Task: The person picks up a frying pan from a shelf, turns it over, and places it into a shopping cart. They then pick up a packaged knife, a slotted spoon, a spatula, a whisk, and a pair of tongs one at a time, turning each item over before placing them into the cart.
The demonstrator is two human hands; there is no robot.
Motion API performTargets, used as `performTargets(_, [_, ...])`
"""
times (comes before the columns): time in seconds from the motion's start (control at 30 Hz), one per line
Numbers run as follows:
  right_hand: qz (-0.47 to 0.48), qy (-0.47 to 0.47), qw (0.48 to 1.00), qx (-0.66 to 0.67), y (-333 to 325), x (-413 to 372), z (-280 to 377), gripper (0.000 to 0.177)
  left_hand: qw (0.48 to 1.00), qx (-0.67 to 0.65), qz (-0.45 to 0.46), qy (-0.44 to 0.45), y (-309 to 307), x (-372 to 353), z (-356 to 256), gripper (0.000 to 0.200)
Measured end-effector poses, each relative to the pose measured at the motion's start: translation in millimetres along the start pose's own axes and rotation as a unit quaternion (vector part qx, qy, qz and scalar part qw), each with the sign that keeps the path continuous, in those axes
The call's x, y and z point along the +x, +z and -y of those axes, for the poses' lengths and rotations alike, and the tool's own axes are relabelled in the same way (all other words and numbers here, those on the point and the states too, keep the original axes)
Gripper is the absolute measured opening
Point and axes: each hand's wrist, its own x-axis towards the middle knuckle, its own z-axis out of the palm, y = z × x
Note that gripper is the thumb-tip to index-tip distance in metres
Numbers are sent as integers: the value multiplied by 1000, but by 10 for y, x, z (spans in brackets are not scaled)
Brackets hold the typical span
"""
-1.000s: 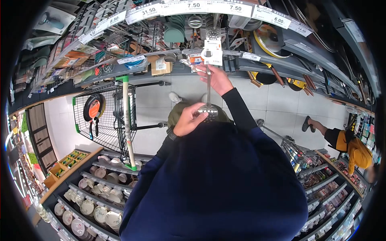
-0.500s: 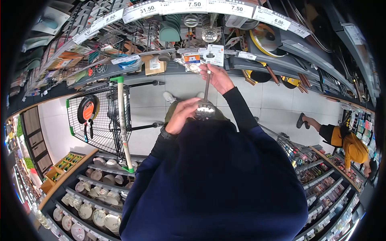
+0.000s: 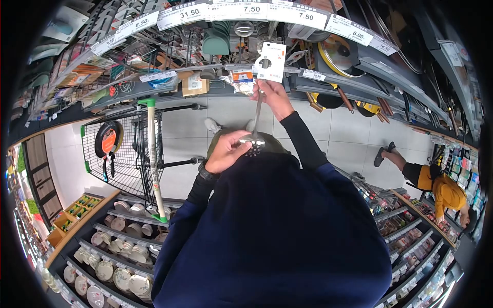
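A metal slotted ladle [image 3: 259, 110] hangs between my hands, its handle upward and its perforated bowl [image 3: 252, 145] near my chest. My right hand [image 3: 275, 97] grips the top of the handle, just below a white hang tag [image 3: 271, 61]. Thumb and fingers of my left hand [image 3: 228, 152] close on the rim of the bowl from the left. Behind the tag, an orange-labelled packet [image 3: 243, 77] hangs at the shelf front.
A wire shopping cart [image 3: 123, 149] with a black frying pan [image 3: 109, 141] stands on the left. Utensil shelves with price labels [image 3: 238, 10] curve across the top. Bowls [image 3: 104, 270] fill shelves at the lower left. Another person [image 3: 447, 192] bends at the far right.
The ladle's tag has turned and now shows a different face. My left fingers have shifted onto the bowl's rim. The ladle has moved slightly left. The person at the right has shifted a little.
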Motion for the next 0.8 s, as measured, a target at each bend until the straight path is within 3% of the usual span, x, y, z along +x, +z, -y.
performTargets(0.17, [3,38,997,73,32,60,-28,28,993,-115,-5,1,-62,-10,40,28])
performTargets(0.33, [25,54,992,116,31,36,-6,30,994,-104,-6,13,11,-23,-15,29])
performTargets(0.6, [32,26,998,37,-1,39,-57,28,998,-55,-10,17,9,-73,37,28])
performTargets(0.67, [38,5,999,20,29,26,-16,27,1000,18,-16,9,-18,-90,67,29])
performTargets(0.8, [10,-6,1000,-13,108,4,-44,28,999,4,-34,20,-42,-110,122,30])
